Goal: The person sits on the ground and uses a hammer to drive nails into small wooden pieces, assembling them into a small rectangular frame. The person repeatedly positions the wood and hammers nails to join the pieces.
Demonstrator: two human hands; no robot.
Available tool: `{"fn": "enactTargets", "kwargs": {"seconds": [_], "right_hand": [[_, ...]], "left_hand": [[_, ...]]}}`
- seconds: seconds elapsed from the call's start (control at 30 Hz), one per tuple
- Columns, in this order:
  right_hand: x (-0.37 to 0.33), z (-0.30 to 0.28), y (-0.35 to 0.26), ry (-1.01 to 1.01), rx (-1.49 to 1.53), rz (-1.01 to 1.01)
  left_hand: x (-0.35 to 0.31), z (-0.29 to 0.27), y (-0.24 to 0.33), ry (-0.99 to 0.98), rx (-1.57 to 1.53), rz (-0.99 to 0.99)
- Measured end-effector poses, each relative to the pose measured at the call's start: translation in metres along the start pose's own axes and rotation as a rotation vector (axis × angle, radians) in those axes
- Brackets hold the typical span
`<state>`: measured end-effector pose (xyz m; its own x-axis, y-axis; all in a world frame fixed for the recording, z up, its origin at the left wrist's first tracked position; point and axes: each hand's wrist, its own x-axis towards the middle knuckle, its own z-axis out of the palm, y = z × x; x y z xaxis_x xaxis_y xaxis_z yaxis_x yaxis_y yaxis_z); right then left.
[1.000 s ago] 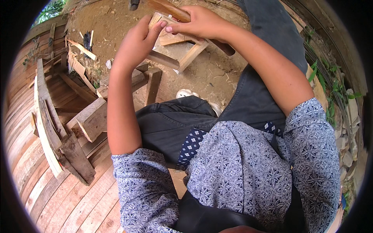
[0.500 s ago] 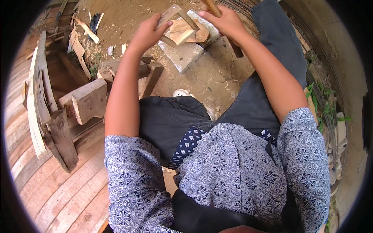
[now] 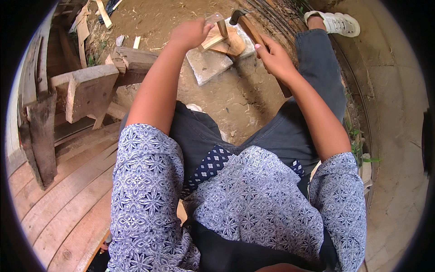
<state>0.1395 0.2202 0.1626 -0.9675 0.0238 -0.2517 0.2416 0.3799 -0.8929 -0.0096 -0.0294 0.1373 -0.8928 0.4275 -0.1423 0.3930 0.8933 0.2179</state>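
My left hand [image 3: 189, 34] is closed round one side of a small wooden frame [image 3: 211, 42] made of narrow strips. Part of that frame is hidden behind my fingers. It is at a brown wood block [image 3: 233, 44] that lies on pale stone slabs [image 3: 206, 68]; I cannot tell whether the two touch. In my right hand [image 3: 277, 60] is a hammer [image 3: 252, 30], gripped along its wooden handle. Its dark metal head is up and to the left of the hand, just right of the frame, and the handle end sticks out below my wrist.
On the left stands a rough wooden bench [image 3: 93, 88] beside a stack of planks [image 3: 81, 217]. Wood offcuts [image 3: 104, 14] and shavings litter the dirt floor. My bent legs flank the slabs, with one white shoe [image 3: 340, 23] out at far right. Long thin rods [image 3: 267, 20] run along a concrete edge.
The hammer's head has come into view beside the frame, and my right hand sits lower in the picture. The frame has turned in my left hand. The whole view has shifted.
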Motion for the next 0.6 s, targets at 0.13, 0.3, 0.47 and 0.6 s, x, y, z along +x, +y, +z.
{"fn": "enactTargets", "kwargs": {"seconds": [0.13, 0.3, 0.47, 0.6], "right_hand": [[0.001, -0.006, -0.034, 0.073, -0.183, -0.244], [0.001, -0.002, -0.096, 0.258, -0.086, -0.577], [0.016, 0.015, -0.035, 0.077, -0.450, -0.375], [0.027, -0.001, -0.045, 0.022, -0.444, -0.377]], "left_hand": [[-0.009, -0.006, 0.009, -0.037, 0.032, -0.033], [-0.016, -0.010, 0.012, -0.045, 0.008, -0.052], [-0.018, 0.005, 0.013, 0.030, 0.058, 0.003], [-0.007, 0.002, 0.007, 0.030, 0.041, 0.009]]}}
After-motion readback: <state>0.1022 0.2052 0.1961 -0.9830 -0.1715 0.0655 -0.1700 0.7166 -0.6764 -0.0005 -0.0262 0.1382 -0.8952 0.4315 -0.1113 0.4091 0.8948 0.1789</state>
